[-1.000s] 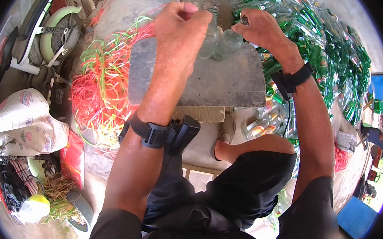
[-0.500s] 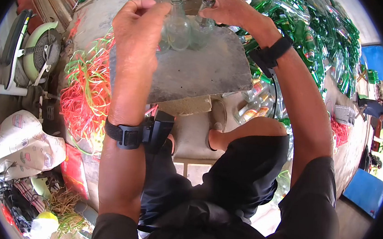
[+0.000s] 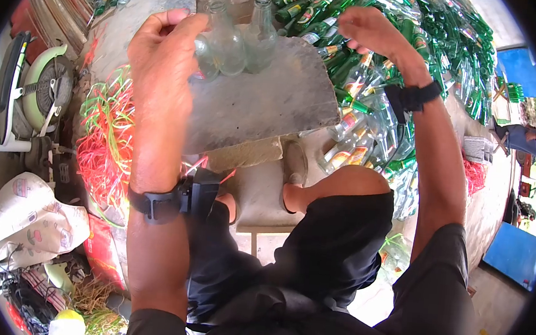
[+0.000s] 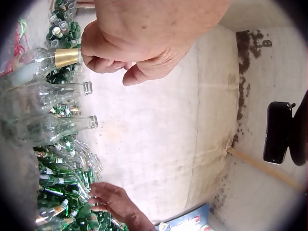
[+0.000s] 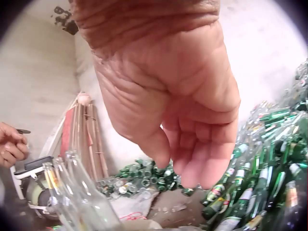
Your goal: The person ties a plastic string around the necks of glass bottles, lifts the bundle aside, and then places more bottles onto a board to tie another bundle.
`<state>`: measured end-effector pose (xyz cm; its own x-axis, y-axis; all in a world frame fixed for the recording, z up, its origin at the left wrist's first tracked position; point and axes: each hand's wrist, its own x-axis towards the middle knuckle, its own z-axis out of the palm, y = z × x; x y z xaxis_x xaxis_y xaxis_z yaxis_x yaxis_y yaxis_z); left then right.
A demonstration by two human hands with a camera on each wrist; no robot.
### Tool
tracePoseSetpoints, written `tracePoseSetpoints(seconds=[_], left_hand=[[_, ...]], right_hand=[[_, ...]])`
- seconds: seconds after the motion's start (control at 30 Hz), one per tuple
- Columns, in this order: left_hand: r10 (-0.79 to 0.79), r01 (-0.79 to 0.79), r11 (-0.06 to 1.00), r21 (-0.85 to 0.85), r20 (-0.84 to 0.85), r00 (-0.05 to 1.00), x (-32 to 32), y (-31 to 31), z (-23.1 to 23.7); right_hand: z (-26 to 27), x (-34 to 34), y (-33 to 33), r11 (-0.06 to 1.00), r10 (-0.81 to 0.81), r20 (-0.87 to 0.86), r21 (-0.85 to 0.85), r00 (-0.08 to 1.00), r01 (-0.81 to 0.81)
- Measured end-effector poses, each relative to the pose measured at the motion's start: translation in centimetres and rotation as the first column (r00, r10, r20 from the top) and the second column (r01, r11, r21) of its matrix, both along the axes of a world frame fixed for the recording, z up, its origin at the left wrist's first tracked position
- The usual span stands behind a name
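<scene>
Three clear glass bottles stand close together on a dark slab (image 3: 272,114): a right one (image 3: 261,38), a middle one (image 3: 229,48) and a left one (image 3: 205,62) partly behind my left hand (image 3: 167,49). In the left wrist view, the bottle with a gold neck band (image 4: 66,57) ends right at my curled left fingers. I cannot tell whether something small is between those fingers. My right hand (image 3: 379,34) is off the bottles, over the green heap; in the right wrist view its palm (image 5: 178,96) shows, with relaxed fingers and nothing in them.
A large heap of green and clear bottles (image 3: 429,35) lies to the right and behind. Red and green plastic strips (image 3: 106,148) pile up left of the slab. A scooter (image 3: 38,93) and a patterned cloth (image 3: 31,212) are farther left.
My right hand has let go of the neck of the right bottle and moved away to the right. My left hand stays by the left bottle. The head view has shifted.
</scene>
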<state>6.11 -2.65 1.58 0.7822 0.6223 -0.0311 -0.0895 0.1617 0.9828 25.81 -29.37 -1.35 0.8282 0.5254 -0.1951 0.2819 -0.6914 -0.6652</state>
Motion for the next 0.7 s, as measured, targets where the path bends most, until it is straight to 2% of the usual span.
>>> tracePoseSetpoints(seconds=[0.1, 0.17, 0.27, 0.53, 0.6, 0.63, 0.7], left_hand=[[-0.025, 0.025, 0.999, -0.028, 0.001, 1.0, -0.1, -0.2, 0.1], [-0.03, 0.03, 0.999, -0.031, -0.009, 1.0, 0.0, -0.4, 0.0], [-0.02, 0.02, 1.0, 0.011, -0.062, 0.998, 0.3, -0.5, -0.4], [-0.06, 0.064, 0.997, 0.035, -0.093, 0.994, 0.9, -1.3, -0.6], [-0.061, 0.066, 0.997, 0.039, -0.1, 0.993, 0.9, -1.5, -0.6], [-0.061, 0.065, 0.997, 0.038, -0.104, 0.993, 0.9, -1.7, -0.6], [-0.058, 0.066, 0.996, 0.059, -0.122, 0.991, 1.0, -2.1, -0.3]], right_hand=[[-3.1, 2.7, -6.9, 0.965, -0.257, 0.004, -0.052, 0.966, 0.257], [-5.4, 3.5, -10.6, 0.903, -0.424, 0.0, -0.072, 0.906, 0.423], [-9.8, 4.6, -14.9, 0.861, -0.504, -0.06, -0.108, 0.862, 0.496], [-17.9, 6.2, -15.9, 0.783, -0.618, 0.014, -0.072, 0.786, 0.617], [-18.8, 7.2, -15.4, 0.806, -0.57, 0.096, -0.127, 0.816, 0.578], [-19.3, 8.5, -15.1, 0.831, -0.472, 0.147, -0.256, 0.869, 0.494], [-20.8, 9.5, -14.9, 0.825, -0.5, 0.148, -0.217, 0.853, 0.522]])
